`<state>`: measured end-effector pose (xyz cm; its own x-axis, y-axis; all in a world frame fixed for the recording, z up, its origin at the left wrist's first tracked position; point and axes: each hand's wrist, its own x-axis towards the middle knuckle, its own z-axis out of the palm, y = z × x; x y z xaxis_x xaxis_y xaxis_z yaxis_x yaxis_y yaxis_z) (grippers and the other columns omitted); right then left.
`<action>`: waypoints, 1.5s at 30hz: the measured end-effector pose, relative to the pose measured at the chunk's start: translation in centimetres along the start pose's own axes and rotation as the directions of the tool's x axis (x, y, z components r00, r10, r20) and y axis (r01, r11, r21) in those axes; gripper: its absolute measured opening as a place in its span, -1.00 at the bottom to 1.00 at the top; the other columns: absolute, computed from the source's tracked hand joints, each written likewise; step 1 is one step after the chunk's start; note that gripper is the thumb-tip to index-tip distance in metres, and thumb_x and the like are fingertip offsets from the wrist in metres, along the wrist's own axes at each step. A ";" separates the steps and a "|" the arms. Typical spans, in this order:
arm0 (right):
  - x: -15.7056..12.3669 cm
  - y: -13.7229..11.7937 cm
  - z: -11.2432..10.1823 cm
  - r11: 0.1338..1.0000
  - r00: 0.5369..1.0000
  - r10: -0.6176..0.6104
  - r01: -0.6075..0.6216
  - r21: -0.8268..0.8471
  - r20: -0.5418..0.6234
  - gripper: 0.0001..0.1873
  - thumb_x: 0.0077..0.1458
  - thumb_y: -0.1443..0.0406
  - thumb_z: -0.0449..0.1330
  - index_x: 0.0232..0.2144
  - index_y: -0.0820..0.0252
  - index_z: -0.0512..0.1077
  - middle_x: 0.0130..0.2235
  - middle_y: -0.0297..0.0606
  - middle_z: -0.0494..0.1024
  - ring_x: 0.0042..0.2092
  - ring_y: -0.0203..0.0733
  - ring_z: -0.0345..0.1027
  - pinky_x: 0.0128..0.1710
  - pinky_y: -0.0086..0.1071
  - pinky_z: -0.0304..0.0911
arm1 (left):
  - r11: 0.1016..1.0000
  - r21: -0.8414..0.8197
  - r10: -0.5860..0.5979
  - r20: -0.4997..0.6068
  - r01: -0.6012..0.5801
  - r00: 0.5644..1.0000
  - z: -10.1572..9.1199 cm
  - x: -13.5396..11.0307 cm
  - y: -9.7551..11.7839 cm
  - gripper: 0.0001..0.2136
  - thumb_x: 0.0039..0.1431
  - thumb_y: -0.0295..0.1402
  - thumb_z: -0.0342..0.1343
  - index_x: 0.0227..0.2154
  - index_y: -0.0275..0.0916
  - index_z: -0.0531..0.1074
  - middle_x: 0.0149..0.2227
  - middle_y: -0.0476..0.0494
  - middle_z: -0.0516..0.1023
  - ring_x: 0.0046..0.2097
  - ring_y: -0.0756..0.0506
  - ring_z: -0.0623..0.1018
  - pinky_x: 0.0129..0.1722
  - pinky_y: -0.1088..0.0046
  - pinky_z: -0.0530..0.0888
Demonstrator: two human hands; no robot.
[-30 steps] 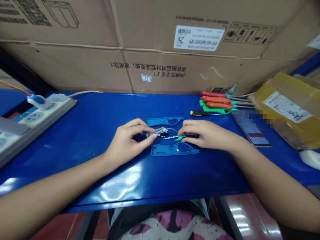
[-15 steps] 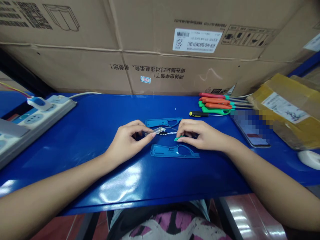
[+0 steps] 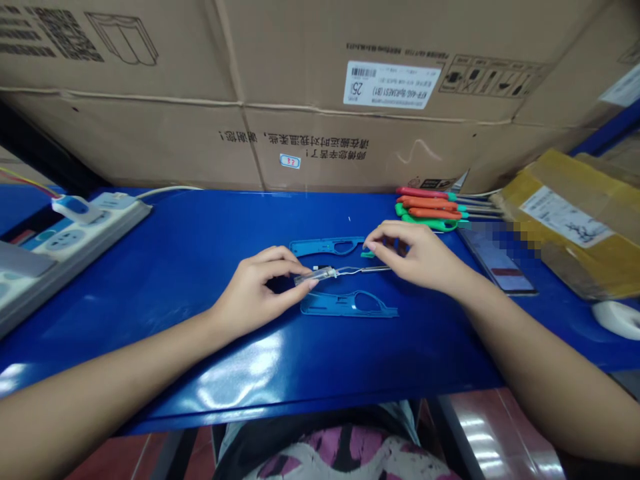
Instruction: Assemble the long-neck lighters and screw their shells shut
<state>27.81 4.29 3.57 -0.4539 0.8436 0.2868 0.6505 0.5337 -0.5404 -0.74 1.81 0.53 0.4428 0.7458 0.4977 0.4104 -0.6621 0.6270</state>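
My left hand (image 3: 267,283) pinches a clear plastic fuel tank (image 3: 316,275) between thumb and fingers. A thin whitish tube or wire (image 3: 349,271) runs from its right end to a slim metal rod (image 3: 375,269), which passes under my right hand (image 3: 407,253). The right fingertips are closed at a small green plastic piece (image 3: 369,255); their grip on it is partly hidden. One blue lighter-handle half (image 3: 320,247) lies behind the tank, and the other blue half (image 3: 330,305), hollow side up, lies in front. A small black part (image 3: 323,267) shows just behind the tank.
Several long-necked lighters (image 3: 430,203) in red, orange and green lie at the back right. Beside them are a phone (image 3: 500,263), a taped cardboard package (image 3: 565,220) and a white mouse-like object (image 3: 617,319). A power strip (image 3: 75,247) stands left; a large carton (image 3: 300,120) walls the back.
My right hand has moved up and back with the green piece, away from the wires. My left hand has lowered the tank slightly toward me, and the metal rod now shows.
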 end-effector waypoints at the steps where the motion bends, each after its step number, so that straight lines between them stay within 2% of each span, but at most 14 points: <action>1: -0.1 -0.7 0.1 0.996 1.000 0.021 -0.022 0.084 0.018 -0.80 0.28 0.25 0.14 -0.29 0.20 0.54 -0.32 -0.26 0.52 -0.33 -0.25 0.34 -0.33 -0.38 0.20 | 0.999 0.008 0.043 0.004 -0.043 0.999 0.0 0.0 0.0 -0.87 0.19 -0.36 0.29 -0.23 -0.27 0.63 -0.29 -0.12 0.60 -0.27 -0.03 0.58 -0.23 0.45 0.51; 4: -0.3 -2.2 1.0 0.980 0.997 -0.018 0.002 0.201 0.076 -0.71 0.35 0.20 0.07 -0.23 0.22 0.54 -0.21 -0.20 0.48 -0.18 -0.21 0.37 -0.15 -0.33 0.26 | 0.986 0.052 0.161 0.020 -0.161 0.987 -0.1 -0.1 0.1 -0.85 0.19 -0.39 0.31 -0.18 -0.25 0.62 -0.27 -0.11 0.60 -0.22 -0.04 0.57 -0.17 0.41 0.51; 7: -0.6 -2.6 2.0 0.973 0.978 -0.122 0.084 0.217 0.172 -0.68 0.39 0.20 0.01 -0.19 0.21 0.52 -0.12 -0.17 0.45 -0.01 -0.16 0.31 0.10 -0.24 0.16 | 0.965 0.092 0.241 0.040 -0.244 0.970 -0.2 -0.1 0.2 -0.82 0.19 -0.41 0.31 -0.14 -0.23 0.60 -0.25 -0.11 0.61 -0.21 -0.04 0.56 -0.17 0.40 0.49; 9: -0.7 -2.5 2.5 0.967 0.962 -0.146 0.090 0.238 0.231 -0.66 0.42 0.21 -0.03 -0.23 0.19 0.50 -0.12 -0.20 0.47 0.01 -0.17 0.29 0.15 -0.20 0.10 | 0.952 0.114 0.281 0.049 -0.285 0.958 -0.3 -0.1 0.3 -0.80 0.19 -0.42 0.31 -0.12 -0.23 0.59 -0.24 -0.11 0.61 -0.21 -0.05 0.56 -0.18 0.39 0.49; 15: -0.5 -2.4 3.1 0.934 0.944 -0.160 0.050 0.354 0.287 -0.63 0.40 0.21 0.03 -0.42 0.19 0.47 -0.25 -0.27 0.51 -0.10 -0.22 0.34 0.07 -0.25 0.16 | 0.935 0.146 0.315 0.076 -0.324 0.946 -0.4 -0.1 0.2 -0.79 0.20 -0.43 0.30 -0.10 -0.22 0.57 -0.26 -0.11 0.60 -0.23 -0.06 0.54 -0.21 0.36 0.46; 19: -0.5 -2.3 2.8 0.929 0.961 -0.134 0.037 0.369 0.241 -0.75 0.32 0.23 0.15 -0.40 0.20 0.43 -0.31 -0.29 0.49 -0.21 -0.25 0.34 -0.08 -0.31 0.24 | 0.944 0.135 0.292 0.088 -0.302 0.952 -0.4 -0.1 0.1 -0.80 0.20 -0.39 0.31 -0.11 -0.23 0.57 -0.27 -0.10 0.60 -0.23 -0.06 0.53 -0.20 0.35 0.46; 22: -0.4 -2.3 2.4 0.932 0.961 -0.118 0.021 0.362 0.250 -0.83 0.25 0.25 0.23 -0.38 0.20 0.45 -0.32 -0.30 0.52 -0.22 -0.25 0.37 -0.09 -0.32 0.25 | 0.949 0.117 0.283 0.098 -0.293 0.954 -0.4 -0.2 0.0 -0.80 0.20 -0.36 0.31 -0.12 -0.23 0.58 -0.27 -0.10 0.61 -0.23 -0.06 0.54 -0.19 0.35 0.47; 26: -0.5 -2.3 2.1 0.937 0.952 -0.125 0.020 0.349 0.281 -0.84 0.21 0.24 0.26 -0.39 0.19 0.48 -0.30 -0.30 0.56 -0.21 -0.25 0.41 -0.10 -0.33 0.28 | 0.950 0.097 0.284 0.133 -0.297 0.950 -0.2 -0.3 -0.2 -0.80 0.19 -0.36 0.32 -0.13 -0.23 0.59 -0.26 -0.12 0.62 -0.22 -0.07 0.55 -0.18 0.35 0.48; 30: -0.7 -2.4 2.2 0.932 0.941 -0.037 -0.089 0.352 0.337 -0.84 0.18 0.22 0.29 -0.38 0.19 0.51 -0.33 -0.32 0.60 -0.26 -0.26 0.45 -0.16 -0.36 0.32 | 0.951 0.092 0.281 0.156 -0.297 0.947 -0.1 -0.3 -0.3 -0.81 0.20 -0.37 0.31 -0.13 -0.23 0.59 -0.27 -0.12 0.62 -0.23 -0.07 0.56 -0.18 0.35 0.48; 35: -0.7 -2.8 2.5 0.884 0.930 0.054 -0.215 0.416 0.365 -0.85 0.12 0.24 0.33 -0.31 0.21 0.50 -0.32 -0.31 0.61 -0.26 -0.27 0.49 -0.19 -0.40 0.37 | 0.953 0.086 0.274 0.170 -0.291 0.947 0.0 -0.2 -0.2 -0.83 0.21 -0.37 0.29 -0.14 -0.22 0.60 -0.27 -0.11 0.63 -0.24 -0.06 0.56 -0.18 0.35 0.48; 41: -0.9 -3.1 2.7 0.915 0.942 0.015 -0.148 0.375 0.335 -0.80 0.15 0.24 0.31 -0.19 0.22 0.57 -0.28 -0.28 0.62 -0.23 -0.25 0.49 -0.16 -0.38 0.37 | 0.961 0.075 0.249 0.188 -0.267 0.950 0.0 -0.2 -0.2 -0.85 0.23 -0.36 0.28 -0.15 -0.21 0.60 -0.25 -0.11 0.64 -0.22 -0.06 0.56 -0.14 0.35 0.47; 43: -1.0 -3.2 2.7 0.924 0.941 -0.003 -0.126 0.361 0.337 -0.82 0.16 0.23 0.31 -0.21 0.19 0.60 -0.27 -0.27 0.64 -0.22 -0.24 0.49 -0.14 -0.36 0.37 | 0.963 0.076 0.241 0.202 -0.260 0.949 0.0 -0.2 -0.2 -0.86 0.23 -0.34 0.27 -0.16 -0.18 0.60 -0.25 -0.10 0.64 -0.22 -0.07 0.56 -0.13 0.35 0.47; 45: -1.0 -3.2 2.6 0.933 0.936 -0.017 -0.112 0.341 0.353 -0.87 0.17 0.26 0.30 -0.25 0.16 0.63 -0.26 -0.28 0.66 -0.21 -0.24 0.49 -0.11 -0.34 0.35 | 0.966 0.091 0.214 0.237 -0.241 0.948 0.0 -0.1 -0.1 -0.79 0.19 -0.27 0.30 -0.12 -0.16 0.59 -0.20 -0.12 0.62 -0.18 -0.09 0.56 -0.11 0.32 0.46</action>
<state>24.62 1.58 2.91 -0.6503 0.7597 -0.0014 0.4502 0.3839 -0.8062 -0.86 1.77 0.43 0.6963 0.5476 0.4640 0.3626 -0.8263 0.4310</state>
